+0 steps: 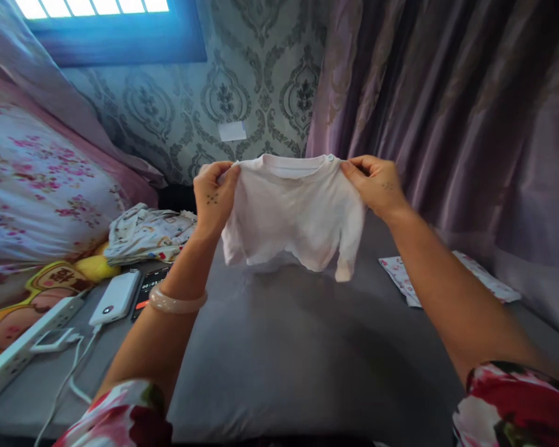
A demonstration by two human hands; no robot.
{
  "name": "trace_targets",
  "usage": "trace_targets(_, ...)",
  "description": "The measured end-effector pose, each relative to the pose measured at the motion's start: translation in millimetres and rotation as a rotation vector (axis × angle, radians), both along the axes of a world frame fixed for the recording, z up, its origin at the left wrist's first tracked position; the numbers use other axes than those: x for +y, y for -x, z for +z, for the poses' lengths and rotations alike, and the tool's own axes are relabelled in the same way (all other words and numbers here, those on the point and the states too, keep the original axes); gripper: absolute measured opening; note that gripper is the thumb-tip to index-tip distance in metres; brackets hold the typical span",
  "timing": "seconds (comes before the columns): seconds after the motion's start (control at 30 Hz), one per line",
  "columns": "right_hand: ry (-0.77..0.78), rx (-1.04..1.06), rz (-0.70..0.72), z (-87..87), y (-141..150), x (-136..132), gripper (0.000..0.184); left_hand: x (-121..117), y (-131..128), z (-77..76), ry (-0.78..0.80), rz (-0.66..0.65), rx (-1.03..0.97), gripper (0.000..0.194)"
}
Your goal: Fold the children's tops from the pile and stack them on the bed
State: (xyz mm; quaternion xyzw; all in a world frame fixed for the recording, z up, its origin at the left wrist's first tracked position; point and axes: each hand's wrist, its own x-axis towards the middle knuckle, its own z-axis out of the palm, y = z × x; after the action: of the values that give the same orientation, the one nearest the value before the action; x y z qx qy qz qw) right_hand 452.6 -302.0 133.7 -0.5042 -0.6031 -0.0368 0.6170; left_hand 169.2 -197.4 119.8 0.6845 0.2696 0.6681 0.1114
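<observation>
A small pale pink long-sleeved shirt [289, 211] hangs in the air between my two hands, collar up. My left hand [215, 191] pinches its shoulder on the left side. On the other shoulder, near a small button [330, 158], my right hand [373, 181] pinches the cloth between thumb and fingers. The hem looks wavy, and both sleeves dangle at the sides. Below the shirt is a grey sheet [279, 354].
Folded patterned clothes [151, 233] lie at the left, and folded floral cloth [403, 282] at the right. A power bank [116, 297], a phone [144, 295], a power strip [37, 332] with cables and a yellow plush [51, 288] are at the left.
</observation>
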Motion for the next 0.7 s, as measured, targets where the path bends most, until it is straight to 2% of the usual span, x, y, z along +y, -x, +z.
trace_targets(0.1,0.025,0.07,0.037,14.0,5.6,-17.6,0.03,-29.3,13.1,20.9,-0.082,0.121,0.05,0.01)
trace_targets(0.17,0.048,0.092,0.064,21.0,4.7,-19.8,0.028,-34.9,17.2,31.9,-0.088,0.14,0.099,0.008)
trace_targets(0.23,0.092,0.083,0.094,20.1,-0.3,-12.6,0.028,-26.0,16.4,33.2,-0.06,0.135,0.145,0.007)
trace_targets(0.3,0.166,0.059,0.107,7.7,-7.9,2.3,0.029,-6.6,11.2,20.5,-0.018,0.126,0.194,0.007)
trace_targets(0.37,0.272,0.017,0.075,-16.8,-16.1,20.8,0.03,16.1,2.8,-6.9,0.033,0.159,0.284,0.01)
trace_targets(0.47,0.409,-0.169,-0.071,-69.4,-24.7,44.7,0.024,41.5,-12.0,-67.4,0.178,0.276,0.468,0.017)
trace_targets(0.6,0.569,-0.462,-0.165,-138.7,-24.2,54.9,0.019,50.5,-27.1,-148.7,0.36,0.37,0.733,0.026)
trace_targets(0.7,0.688,-0.594,-0.246,-171.7,-18.1,52.4,0.022,50.2,-34.1,-187.4,0.427,0.384,0.807,0.029)
